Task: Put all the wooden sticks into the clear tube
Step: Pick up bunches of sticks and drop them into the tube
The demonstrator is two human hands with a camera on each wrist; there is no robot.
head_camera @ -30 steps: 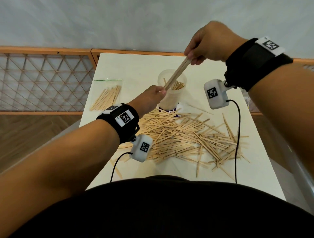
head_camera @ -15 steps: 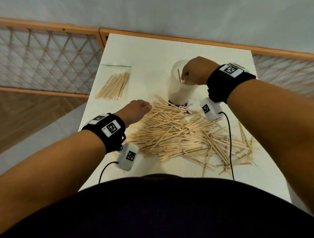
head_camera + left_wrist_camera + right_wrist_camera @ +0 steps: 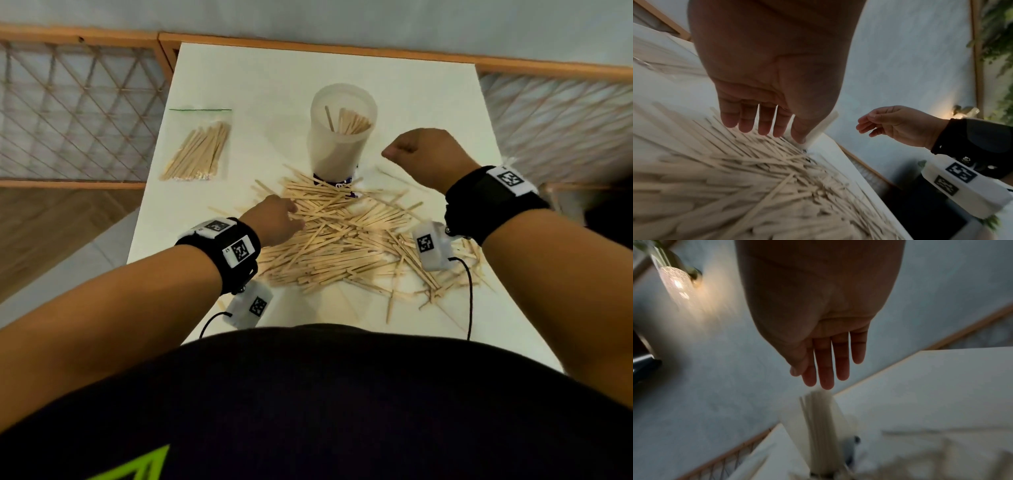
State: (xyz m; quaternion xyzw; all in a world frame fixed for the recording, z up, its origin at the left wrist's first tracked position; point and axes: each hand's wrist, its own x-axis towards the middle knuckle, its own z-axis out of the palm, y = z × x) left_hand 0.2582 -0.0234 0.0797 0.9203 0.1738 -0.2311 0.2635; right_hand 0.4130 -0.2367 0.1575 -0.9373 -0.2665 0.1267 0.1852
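Our left hand (image 3: 274, 221) hovers with relaxed, straight fingers (image 3: 764, 125) just over the near edge of the loose wooden sticks (image 3: 349, 240), holding nothing. Our right hand (image 3: 424, 154) hangs beside the clear tube (image 3: 339, 137), released and empty. To do this step well, we should sweep several parallel sticks together, pinch them as one bundle, and lift them end-first toward the tube mouth. Half a second ago our right hand was at the tube's rim; now it has drawn back, and our left has slid further onto the pile.

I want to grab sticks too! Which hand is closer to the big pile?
Left. The left hand touches the pile; the right hand hangs above it beside the tube.
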